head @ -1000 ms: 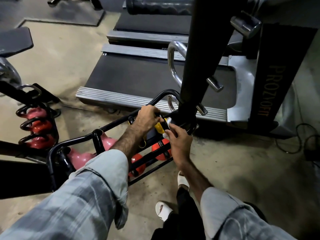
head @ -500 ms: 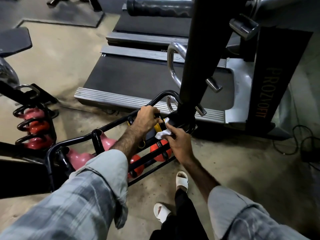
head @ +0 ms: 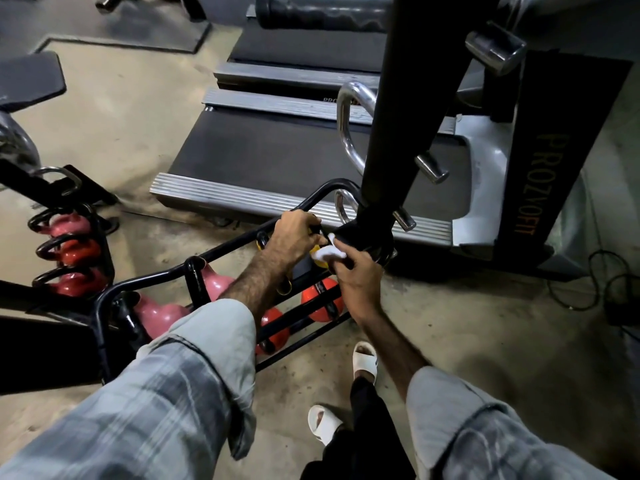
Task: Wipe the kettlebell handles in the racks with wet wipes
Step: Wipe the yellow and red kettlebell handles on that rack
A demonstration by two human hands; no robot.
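A low black kettlebell rack point(head: 157, 277) runs across the floor from lower left to centre. Pink kettlebells point(head: 159, 313) sit at its left end and orange ones point(head: 320, 299) lower down at its right. At the rack's right end my left hand point(head: 294, 232) grips the handle of a yellow kettlebell point(head: 317, 254), which is mostly hidden by both hands. My right hand point(head: 356, 273) holds a crumpled white wet wipe point(head: 329, 251) pressed against that kettlebell.
A second rack point(head: 74, 249) of pink and red kettlebells stands at the left. A black upright post point(head: 398, 109) with chrome hooks rises just beyond my hands. A treadmill point(head: 277, 157) lies behind it. Cables point(head: 595, 278) trail at the right. My sandalled feet point(head: 363, 363) are below.
My right hand has shifted slightly down and right along the yellow kettlebell, and more of the white wipe now shows between the hands. My left hand keeps its grip.
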